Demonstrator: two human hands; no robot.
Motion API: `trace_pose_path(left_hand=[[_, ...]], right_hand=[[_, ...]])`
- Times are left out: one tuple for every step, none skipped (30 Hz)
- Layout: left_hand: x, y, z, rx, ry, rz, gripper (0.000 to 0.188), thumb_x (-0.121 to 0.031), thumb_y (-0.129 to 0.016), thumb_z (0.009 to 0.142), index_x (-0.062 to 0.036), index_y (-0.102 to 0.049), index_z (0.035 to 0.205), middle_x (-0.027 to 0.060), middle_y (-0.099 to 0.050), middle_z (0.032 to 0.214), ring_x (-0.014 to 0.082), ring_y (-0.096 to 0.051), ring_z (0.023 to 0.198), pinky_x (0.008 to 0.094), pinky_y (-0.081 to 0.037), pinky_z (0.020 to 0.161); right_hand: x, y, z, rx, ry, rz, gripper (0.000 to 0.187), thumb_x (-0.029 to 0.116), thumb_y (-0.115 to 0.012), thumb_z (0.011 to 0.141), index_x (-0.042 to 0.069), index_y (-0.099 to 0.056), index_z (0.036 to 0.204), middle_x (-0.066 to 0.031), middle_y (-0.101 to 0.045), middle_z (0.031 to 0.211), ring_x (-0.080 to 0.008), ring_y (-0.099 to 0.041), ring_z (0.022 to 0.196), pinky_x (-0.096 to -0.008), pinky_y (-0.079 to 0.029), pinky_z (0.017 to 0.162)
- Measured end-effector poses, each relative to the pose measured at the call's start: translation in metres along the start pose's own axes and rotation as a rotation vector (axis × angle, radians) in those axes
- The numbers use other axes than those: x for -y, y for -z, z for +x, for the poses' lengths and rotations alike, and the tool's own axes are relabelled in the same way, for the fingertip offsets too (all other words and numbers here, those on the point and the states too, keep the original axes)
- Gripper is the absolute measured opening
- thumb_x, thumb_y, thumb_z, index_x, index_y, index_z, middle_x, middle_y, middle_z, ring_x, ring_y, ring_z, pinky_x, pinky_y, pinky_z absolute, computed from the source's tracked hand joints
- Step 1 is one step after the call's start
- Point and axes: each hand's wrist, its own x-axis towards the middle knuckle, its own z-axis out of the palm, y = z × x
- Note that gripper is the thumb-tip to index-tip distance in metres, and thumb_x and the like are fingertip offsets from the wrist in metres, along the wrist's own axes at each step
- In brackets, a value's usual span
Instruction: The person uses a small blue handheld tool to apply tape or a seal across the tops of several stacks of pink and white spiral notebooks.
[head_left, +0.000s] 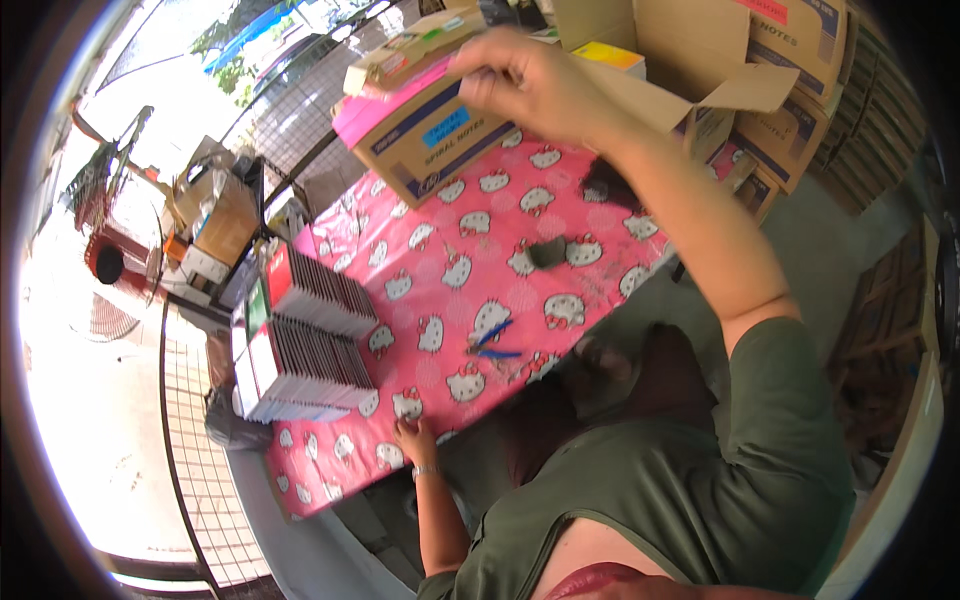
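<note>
My right hand is raised over the far side of the table, above the pink top of a brown carton. Its fingers are bent and drawn together; whatever they may pinch is too blurred to make out. My left hand rests at the table's near edge, small in view, its fingers slightly apart and apparently holding nothing. Close by on the left stand tight stacks of notebooks, with red-covered ones behind. Blue-handled pliers lie on the pink cat-print tablecloth.
A dark green object lies near the table's right edge. Open cartons and stacked boxes stand at the far right. A flat box sits behind the pink-topped carton. Wire mesh runs along the left, beside a black bag.
</note>
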Motion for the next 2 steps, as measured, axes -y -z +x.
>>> trace_pose_path(left_hand=[[-0.012,-0.005,0.003,0.107,0.134,-0.113,0.055,-0.023,-0.072,0.079,-0.0031,-0.054,0.128,0.0255,-0.048,0.134,0.0415,-0.044,0.128,0.0496,-0.035,0.108],[-0.027,-0.007,0.017,0.096,0.117,-0.117,0.055,-0.023,-0.072,0.079,-0.0031,-0.054,0.128,0.0255,-0.048,0.134,0.0415,-0.044,0.128,0.0496,-0.035,0.108]], right_hand=[[-0.022,0.035,0.023,-0.074,0.007,-0.068,0.022,0.018,-0.065,0.094,0.002,-0.067,0.108,-0.0089,-0.066,0.098,-0.0185,-0.063,0.093,-0.0327,-0.051,0.084],[-0.04,0.068,0.048,-0.155,0.017,-0.122,0.023,0.02,-0.066,0.094,0.0,-0.069,0.104,-0.0112,-0.068,0.088,-0.0172,-0.065,0.081,-0.0324,-0.053,0.075]])
